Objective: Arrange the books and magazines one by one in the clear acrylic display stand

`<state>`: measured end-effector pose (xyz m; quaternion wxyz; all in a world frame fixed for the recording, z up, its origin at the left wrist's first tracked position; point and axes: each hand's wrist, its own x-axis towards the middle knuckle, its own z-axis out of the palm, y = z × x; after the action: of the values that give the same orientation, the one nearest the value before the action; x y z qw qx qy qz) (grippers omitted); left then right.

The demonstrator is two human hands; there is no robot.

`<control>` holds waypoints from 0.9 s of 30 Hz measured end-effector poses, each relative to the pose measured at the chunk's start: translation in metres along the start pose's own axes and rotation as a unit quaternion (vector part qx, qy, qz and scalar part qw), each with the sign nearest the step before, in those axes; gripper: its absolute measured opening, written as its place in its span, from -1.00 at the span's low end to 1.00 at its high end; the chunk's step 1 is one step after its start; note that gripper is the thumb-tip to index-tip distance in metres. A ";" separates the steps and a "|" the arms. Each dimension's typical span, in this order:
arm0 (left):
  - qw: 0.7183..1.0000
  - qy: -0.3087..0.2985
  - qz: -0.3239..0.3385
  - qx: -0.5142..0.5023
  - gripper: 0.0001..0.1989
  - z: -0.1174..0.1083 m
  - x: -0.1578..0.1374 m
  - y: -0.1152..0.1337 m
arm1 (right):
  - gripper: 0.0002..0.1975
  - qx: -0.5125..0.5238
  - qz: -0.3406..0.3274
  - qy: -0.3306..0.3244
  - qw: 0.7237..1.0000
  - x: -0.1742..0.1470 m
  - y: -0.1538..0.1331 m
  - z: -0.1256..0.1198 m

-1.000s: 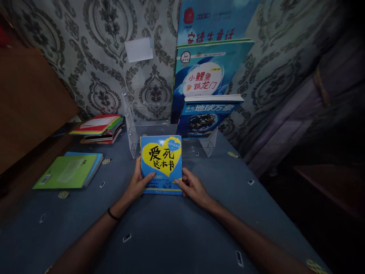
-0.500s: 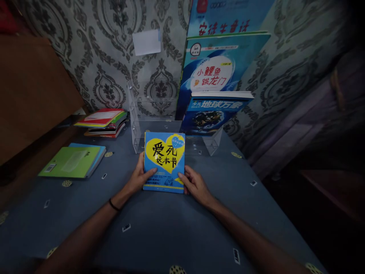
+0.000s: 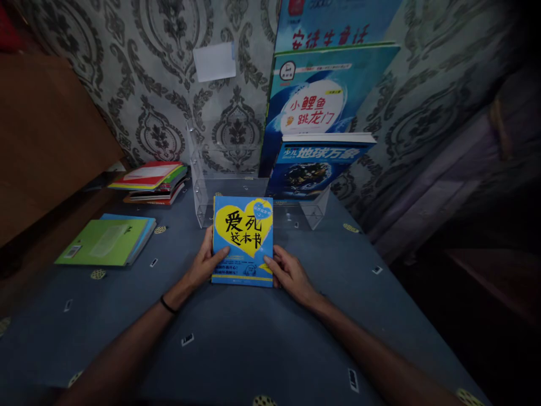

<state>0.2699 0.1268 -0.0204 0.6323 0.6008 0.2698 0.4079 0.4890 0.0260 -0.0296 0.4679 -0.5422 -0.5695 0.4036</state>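
A small blue book (image 3: 243, 239) with a yellow heart on its cover is held between my two hands, its front facing me. My left hand (image 3: 208, 260) grips the left edge, thumb on the cover and fingers behind. At the lower right edge, my right hand (image 3: 288, 272) holds it the same way, its thumb tip on the cover's edge. Behind the book stands a clear acrylic rack (image 3: 196, 194). Its right half bears a dark blue book (image 3: 313, 172), a teal book (image 3: 313, 107) and a taller blue book (image 3: 333, 25).
On the left of the blue-grey table (image 3: 236, 344) lie a green book (image 3: 99, 242) over a blue one, and a stack of books (image 3: 150, 177) behind it. Patterned wallpaper with a white card (image 3: 214, 62) rises at the back. A brown panel (image 3: 46, 135) stands far left.
My left thumb has shifted slightly left on the cover, uncovering a bit more print. Both hands keep their hold on the book, and the view has shifted slightly.
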 end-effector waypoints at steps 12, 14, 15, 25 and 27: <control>1.000 0.002 -0.015 -0.008 -0.30 0.000 0.000 -0.001 | -0.55 -0.015 -0.007 -0.003 1.000 0.001 0.002 -0.001; 1.000 0.006 -0.017 -0.007 -0.29 0.000 0.000 -0.001 | -0.55 -0.015 -0.006 0.000 1.000 0.000 0.001 -0.001; 1.000 0.006 -0.018 -0.007 -0.29 -0.001 0.000 -0.001 | -0.55 -0.014 -0.005 0.000 1.000 0.000 0.001 -0.001; 1.000 -0.009 -0.020 -0.016 -0.28 -0.001 0.000 0.000 | -0.53 0.010 0.006 -0.010 1.000 0.000 0.003 0.000; 1.000 -0.010 -0.019 -0.022 -0.27 0.000 0.000 0.001 | -0.53 0.013 0.001 -0.010 1.000 0.001 0.003 0.000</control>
<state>0.2696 0.1271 -0.0193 0.6558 0.5855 0.2658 0.3954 0.4898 0.0268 -0.0321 0.4687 -0.5325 -0.5679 0.4174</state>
